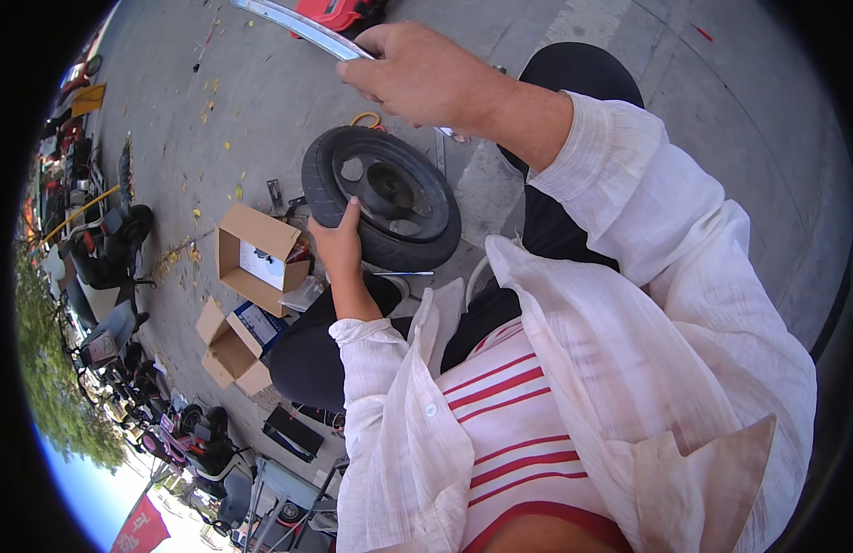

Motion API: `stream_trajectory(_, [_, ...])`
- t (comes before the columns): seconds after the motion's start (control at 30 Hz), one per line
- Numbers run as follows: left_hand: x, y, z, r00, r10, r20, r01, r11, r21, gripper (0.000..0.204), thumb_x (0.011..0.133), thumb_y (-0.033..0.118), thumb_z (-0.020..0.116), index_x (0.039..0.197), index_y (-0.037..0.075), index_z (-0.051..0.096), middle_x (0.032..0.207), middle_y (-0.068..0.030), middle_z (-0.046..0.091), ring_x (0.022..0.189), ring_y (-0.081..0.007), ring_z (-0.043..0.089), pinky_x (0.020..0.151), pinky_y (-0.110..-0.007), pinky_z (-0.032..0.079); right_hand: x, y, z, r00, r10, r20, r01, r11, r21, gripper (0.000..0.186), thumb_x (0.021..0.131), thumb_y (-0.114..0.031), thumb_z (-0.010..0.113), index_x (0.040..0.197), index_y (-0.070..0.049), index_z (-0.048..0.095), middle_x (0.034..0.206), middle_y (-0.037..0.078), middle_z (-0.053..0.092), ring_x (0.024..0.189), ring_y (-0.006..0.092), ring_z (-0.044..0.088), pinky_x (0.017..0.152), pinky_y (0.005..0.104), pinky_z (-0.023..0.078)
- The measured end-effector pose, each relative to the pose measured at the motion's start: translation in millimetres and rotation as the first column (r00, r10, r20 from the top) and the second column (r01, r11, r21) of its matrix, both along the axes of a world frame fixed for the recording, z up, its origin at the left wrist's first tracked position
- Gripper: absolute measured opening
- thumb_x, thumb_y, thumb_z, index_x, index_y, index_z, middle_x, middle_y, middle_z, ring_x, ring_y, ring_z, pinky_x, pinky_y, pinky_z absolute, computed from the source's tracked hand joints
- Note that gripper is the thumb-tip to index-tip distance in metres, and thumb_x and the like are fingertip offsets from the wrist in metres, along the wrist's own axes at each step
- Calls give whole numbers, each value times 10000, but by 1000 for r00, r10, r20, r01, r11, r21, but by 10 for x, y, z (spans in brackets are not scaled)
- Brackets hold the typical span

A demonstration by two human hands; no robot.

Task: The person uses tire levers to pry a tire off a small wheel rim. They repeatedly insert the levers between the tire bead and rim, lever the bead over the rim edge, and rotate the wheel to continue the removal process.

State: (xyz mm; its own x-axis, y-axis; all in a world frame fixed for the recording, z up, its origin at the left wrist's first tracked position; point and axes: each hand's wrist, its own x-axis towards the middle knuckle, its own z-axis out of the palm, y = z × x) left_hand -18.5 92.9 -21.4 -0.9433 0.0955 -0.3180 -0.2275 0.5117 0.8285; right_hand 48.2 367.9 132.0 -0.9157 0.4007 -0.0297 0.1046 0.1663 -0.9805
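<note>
A small black wheel (388, 189) with its tyre on stands tilted on the ground between my knees. At its near left side my left hand (341, 241) grips the tyre, thumb over the sidewall and the other fingers mostly hidden behind it. Raised above the wheel's far side, my right hand (412, 76) is closed around a long shiny metal bar (302, 26). The bar points up and left, and its far end runs out of the picture. Bar and wheel appear apart.
Left of the wheel lie two open cardboard boxes (276, 232) (225, 343), some small tools (277, 194) and a black tray-like thing (293, 433). A red case (339, 14) sits at the far edge. Parked scooters (113, 244) line the left.
</note>
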Motion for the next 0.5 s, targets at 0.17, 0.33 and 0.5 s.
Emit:
stream_trajectory(0.17, [52,-41,-104,987,137,84,-154,953,260,771,699,77,763,1369,-46,402,1220,-183,573,1040,-287,595,921,-366,471,-8,34,51,1000,17,17,-17,1000,25,301,936,-276,571,918,20,623,614,31,525,518,101,488,505,304,420])
stream_trajectory(0.33, [146,188,17,992,121,23,-123,968,221,748,655,31,734,1338,-54,442,1198,-171,585,1030,-280,601,929,-364,465,-117,72,31,1000,-5,26,5,1000,1,316,930,-268,569,973,38,635,655,73,555,561,130,521,535,333,439])
stream_trajectory(0.5, [175,301,243,994,56,-91,-36,977,210,742,650,22,724,1330,-70,440,1180,-176,587,1017,-279,598,941,-353,451,-219,82,61,1000,-7,18,7,1000,10,361,890,-278,567,974,65,641,711,152,603,640,231,581,625,375,472])
